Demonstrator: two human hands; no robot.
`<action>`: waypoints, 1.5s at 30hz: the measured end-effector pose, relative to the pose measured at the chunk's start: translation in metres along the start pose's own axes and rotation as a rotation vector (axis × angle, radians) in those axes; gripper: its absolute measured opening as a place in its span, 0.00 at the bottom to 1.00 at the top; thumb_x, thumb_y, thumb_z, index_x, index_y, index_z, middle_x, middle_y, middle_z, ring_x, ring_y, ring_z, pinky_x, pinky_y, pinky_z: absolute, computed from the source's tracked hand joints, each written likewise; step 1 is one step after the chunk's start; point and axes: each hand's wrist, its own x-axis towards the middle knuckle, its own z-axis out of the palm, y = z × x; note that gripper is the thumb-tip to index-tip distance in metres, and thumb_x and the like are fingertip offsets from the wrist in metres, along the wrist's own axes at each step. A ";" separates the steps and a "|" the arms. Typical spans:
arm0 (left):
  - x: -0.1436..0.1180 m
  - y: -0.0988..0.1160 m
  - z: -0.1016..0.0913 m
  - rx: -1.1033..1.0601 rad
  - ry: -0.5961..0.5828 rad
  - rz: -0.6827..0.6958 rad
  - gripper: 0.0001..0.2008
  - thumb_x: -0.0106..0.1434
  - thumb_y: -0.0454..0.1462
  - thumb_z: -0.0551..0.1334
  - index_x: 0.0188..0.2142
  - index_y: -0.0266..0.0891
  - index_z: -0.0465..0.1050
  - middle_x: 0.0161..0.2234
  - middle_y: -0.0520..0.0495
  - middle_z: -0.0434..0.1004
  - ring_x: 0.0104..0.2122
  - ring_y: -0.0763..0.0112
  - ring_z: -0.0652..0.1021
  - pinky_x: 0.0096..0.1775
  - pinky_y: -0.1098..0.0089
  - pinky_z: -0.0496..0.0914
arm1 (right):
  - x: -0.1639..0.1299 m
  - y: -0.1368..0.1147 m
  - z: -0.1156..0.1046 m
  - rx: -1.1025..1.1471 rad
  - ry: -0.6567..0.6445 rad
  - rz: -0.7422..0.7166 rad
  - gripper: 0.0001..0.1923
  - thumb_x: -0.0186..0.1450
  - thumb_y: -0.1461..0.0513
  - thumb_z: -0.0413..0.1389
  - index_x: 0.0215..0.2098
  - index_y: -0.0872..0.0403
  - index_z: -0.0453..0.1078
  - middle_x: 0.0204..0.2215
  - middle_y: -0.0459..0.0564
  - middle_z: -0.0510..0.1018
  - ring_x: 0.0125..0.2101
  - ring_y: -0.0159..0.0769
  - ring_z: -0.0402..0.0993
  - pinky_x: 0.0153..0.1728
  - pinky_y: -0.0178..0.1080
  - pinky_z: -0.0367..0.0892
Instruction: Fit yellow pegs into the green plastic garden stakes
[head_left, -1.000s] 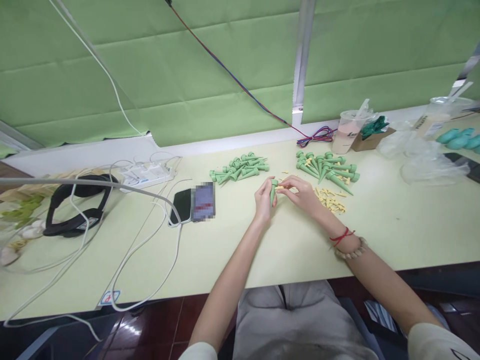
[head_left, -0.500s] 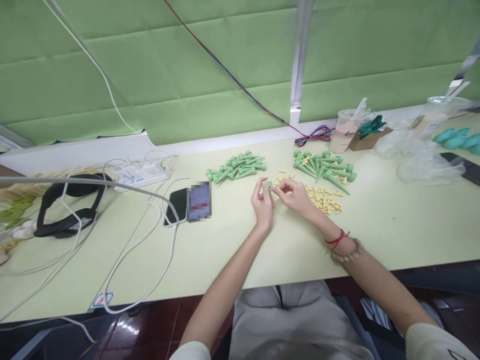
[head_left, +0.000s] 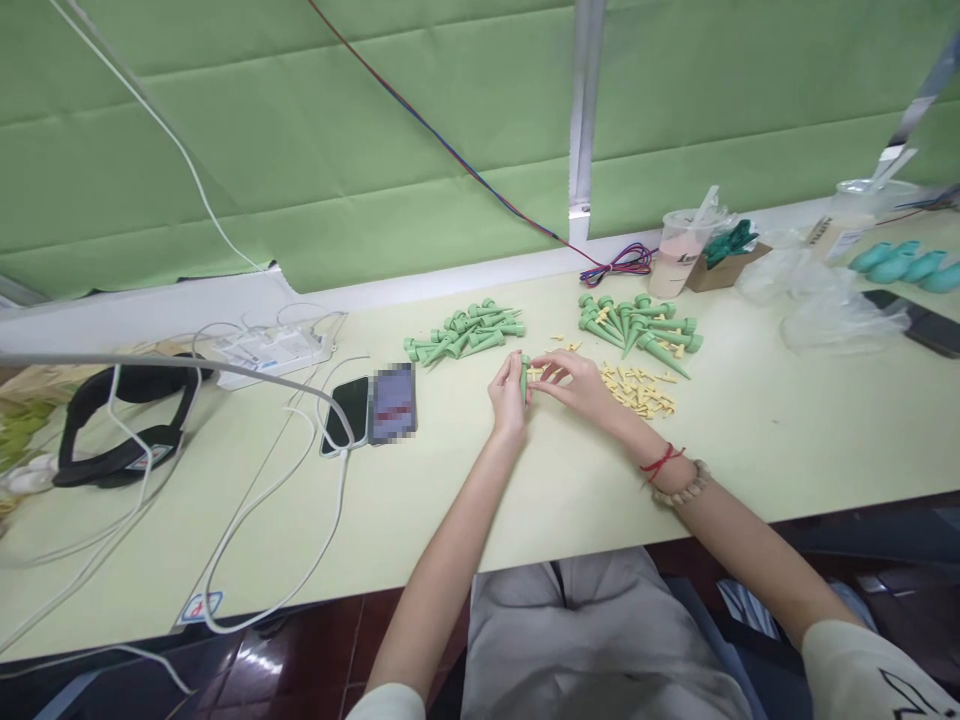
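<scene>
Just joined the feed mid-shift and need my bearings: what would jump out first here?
At the table's centre, the left hand holds a green cone upright while the right hand pinches a small yellow piece against it. Behind the hands lie two piles of green cones, left pile and right pile, with scattered yellow pieces beside the right hand.

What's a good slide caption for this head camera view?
Left hand holds a green spike while the right hand presses a yellow piece against it.
</scene>
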 end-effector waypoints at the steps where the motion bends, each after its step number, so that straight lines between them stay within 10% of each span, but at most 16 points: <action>1: 0.000 0.000 0.000 0.000 -0.004 -0.026 0.21 0.55 0.47 0.61 0.43 0.34 0.70 0.17 0.58 0.60 0.12 0.85 0.56 0.14 0.78 0.50 | 0.000 0.001 -0.001 -0.034 -0.014 -0.053 0.15 0.59 0.53 0.56 0.40 0.52 0.71 0.37 0.51 0.75 0.32 0.33 0.73 0.31 0.36 0.70; 16: 0.001 0.004 -0.001 0.063 -0.089 -0.038 0.23 0.52 0.46 0.63 0.44 0.35 0.72 0.15 0.58 0.60 0.11 0.85 0.56 0.14 0.79 0.49 | -0.006 0.005 -0.003 -0.230 0.005 -0.107 0.11 0.62 0.55 0.52 0.29 0.53 0.70 0.27 0.51 0.74 0.26 0.34 0.69 0.29 0.37 0.66; 28: -0.009 0.004 0.000 0.128 -0.131 0.222 0.21 0.52 0.49 0.62 0.42 0.38 0.74 0.12 0.59 0.50 0.11 0.83 0.53 0.14 0.78 0.50 | 0.006 -0.012 -0.006 0.518 -0.021 0.577 0.21 0.47 0.47 0.62 0.21 0.57 0.69 0.20 0.47 0.73 0.18 0.29 0.68 0.26 0.35 0.69; 38: -0.006 0.010 -0.005 0.165 -0.229 0.254 0.22 0.52 0.49 0.62 0.43 0.39 0.73 0.11 0.60 0.50 0.11 0.83 0.53 0.15 0.78 0.49 | 0.006 -0.008 -0.002 0.656 -0.186 0.625 0.18 0.57 0.49 0.53 0.22 0.54 0.62 0.17 0.42 0.65 0.16 0.26 0.63 0.27 0.35 0.71; 45: 0.001 0.007 -0.004 0.133 -0.122 0.155 0.21 0.54 0.48 0.61 0.40 0.36 0.73 0.14 0.58 0.57 0.11 0.84 0.55 0.15 0.77 0.49 | 0.003 -0.002 0.007 0.408 -0.001 0.482 0.18 0.57 0.48 0.54 0.33 0.53 0.65 0.32 0.49 0.71 0.27 0.31 0.68 0.25 0.33 0.68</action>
